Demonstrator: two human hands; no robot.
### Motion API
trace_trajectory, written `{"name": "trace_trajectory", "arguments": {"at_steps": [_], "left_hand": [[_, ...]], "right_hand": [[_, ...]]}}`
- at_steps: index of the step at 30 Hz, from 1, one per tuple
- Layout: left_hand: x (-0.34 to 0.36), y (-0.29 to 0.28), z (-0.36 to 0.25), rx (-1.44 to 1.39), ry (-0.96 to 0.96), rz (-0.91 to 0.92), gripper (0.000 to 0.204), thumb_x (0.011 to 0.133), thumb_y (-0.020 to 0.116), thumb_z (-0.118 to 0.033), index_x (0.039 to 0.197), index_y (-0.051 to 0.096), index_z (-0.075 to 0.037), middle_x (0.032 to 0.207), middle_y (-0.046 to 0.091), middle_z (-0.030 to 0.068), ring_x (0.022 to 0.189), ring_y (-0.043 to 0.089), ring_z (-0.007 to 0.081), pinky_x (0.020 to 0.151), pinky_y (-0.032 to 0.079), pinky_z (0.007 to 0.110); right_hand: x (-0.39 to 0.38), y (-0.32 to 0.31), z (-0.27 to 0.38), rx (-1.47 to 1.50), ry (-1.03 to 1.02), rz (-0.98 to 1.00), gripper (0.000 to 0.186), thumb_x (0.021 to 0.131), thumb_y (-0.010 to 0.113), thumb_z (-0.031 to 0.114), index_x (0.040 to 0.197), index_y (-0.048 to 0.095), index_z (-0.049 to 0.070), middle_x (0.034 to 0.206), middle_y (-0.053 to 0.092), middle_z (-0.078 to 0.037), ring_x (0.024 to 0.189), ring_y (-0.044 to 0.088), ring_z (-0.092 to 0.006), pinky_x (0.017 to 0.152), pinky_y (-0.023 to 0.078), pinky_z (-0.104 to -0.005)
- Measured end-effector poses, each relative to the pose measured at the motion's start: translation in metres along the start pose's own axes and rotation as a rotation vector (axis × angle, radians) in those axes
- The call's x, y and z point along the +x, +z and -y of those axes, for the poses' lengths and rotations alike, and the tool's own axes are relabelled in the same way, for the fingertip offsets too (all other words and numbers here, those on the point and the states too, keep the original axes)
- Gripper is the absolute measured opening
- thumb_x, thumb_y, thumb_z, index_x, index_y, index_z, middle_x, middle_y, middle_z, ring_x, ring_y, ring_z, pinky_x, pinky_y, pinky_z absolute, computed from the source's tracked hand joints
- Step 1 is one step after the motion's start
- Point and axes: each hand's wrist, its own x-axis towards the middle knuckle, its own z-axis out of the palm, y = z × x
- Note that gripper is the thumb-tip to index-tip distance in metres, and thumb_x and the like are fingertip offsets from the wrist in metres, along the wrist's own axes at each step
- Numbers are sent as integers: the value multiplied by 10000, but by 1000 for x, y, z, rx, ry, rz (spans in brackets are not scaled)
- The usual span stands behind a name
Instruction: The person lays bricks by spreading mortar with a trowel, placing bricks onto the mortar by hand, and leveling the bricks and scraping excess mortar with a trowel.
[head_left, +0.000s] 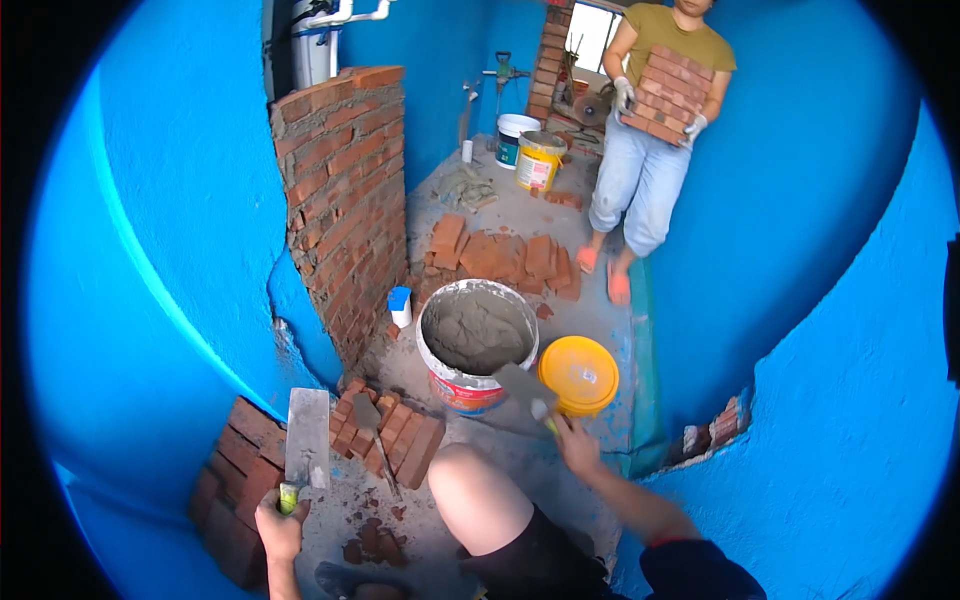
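Low on the left, my left hand (277,525) grips a rectangular plastering trowel (307,435) by its green handle, blade upright. On the right, my right hand (578,450) is closed on a pointed trowel (525,388), its grey blade at the front right rim of a large bucket (478,335) of grey mortar. A yellow lid or lidded bucket (578,372) sits beside it. Stacked red bricks (410,450) lie between my left hand and the bucket, with a narrow tool (368,420) on them. My bare knee (478,490) is below the bucket.
A co-worker (660,140) in gloves carries stacked bricks along the right wall (800,200). An unfinished brick wall (340,200) stands left. Scattered bricks (505,258), two buckets (540,160), a green power tool (503,75) and more bricks (230,480) occupy the narrow space.
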Motion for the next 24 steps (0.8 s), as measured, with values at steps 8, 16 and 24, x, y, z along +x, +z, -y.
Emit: {"name": "trace_trajectory", "arguments": {"at_steps": [8,16,24], "left_hand": [[8,3,-17,-520,-268,220,177,743,691,-42,887,606,15,731,583,9,614,495,102,562,410,253],[-29,20,-55,-751,-178,403,285,882,549,-95,1154,515,-16,863,595,37,645,531,120,549,430,231],[-86,64,-128,-662,575,100,418,891,604,-120,1252,428,-7,1147,498,115,953,497,196,857,429,339]], "right_hand": [[-226,60,-77,558,968,538,456,809,695,460,874,704,9,747,670,-137,694,630,-211,633,484,-422],[-140,22,-30,442,494,444,317,900,619,260,1071,653,-5,984,676,-140,939,643,-220,854,504,-382],[-5,-190,219,1452,-383,530,288,951,602,215,1158,584,15,1001,660,-84,900,630,-145,798,491,-255]]}}
